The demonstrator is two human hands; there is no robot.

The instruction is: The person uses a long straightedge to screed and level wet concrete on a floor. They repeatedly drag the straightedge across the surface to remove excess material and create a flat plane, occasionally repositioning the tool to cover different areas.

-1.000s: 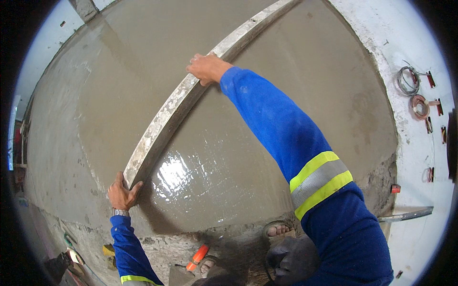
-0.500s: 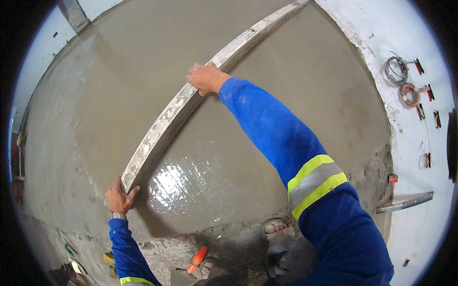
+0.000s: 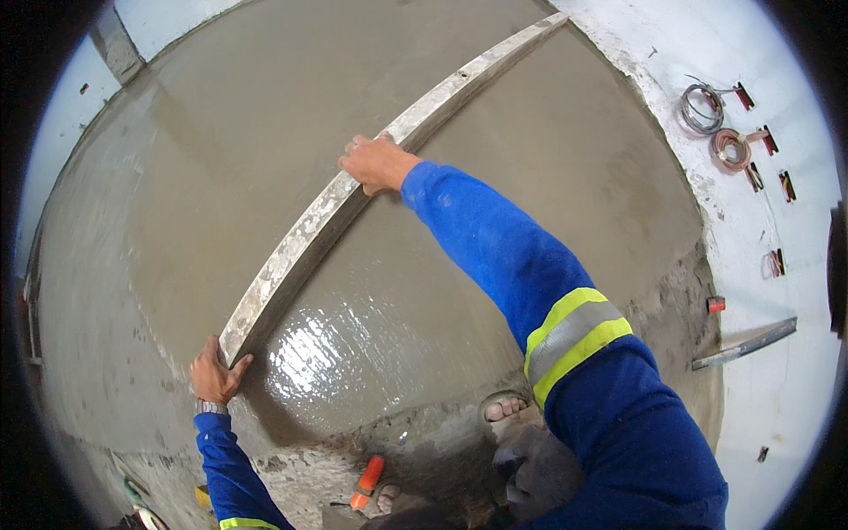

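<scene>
A long, mortar-smeared screed board [image 3: 291,246] lies diagonally across wet grey screed [image 3: 565,168], its far end by the right wall. At its near end, my left hand [image 3: 215,371] is closed round the board, with the thumb on the right side. Farther along, my right hand [image 3: 375,163] grips it from above, fingers over the far edge. Along the board's right side, the surface near me is wet and shiny. What the underside of the board touches is hidden.
Near my feet [image 3: 505,408] on the rough floor strip stands an orange-handled tool [image 3: 367,481]. Cable coils [image 3: 730,149] hang from the white right wall [image 3: 751,256]. A metal strip [image 3: 745,343] and a small red piece [image 3: 715,305] are at the wall's base.
The view has shifted slightly. Both hands keep their grip on the screed board, and its near end sits slightly lower and farther left in the picture.
</scene>
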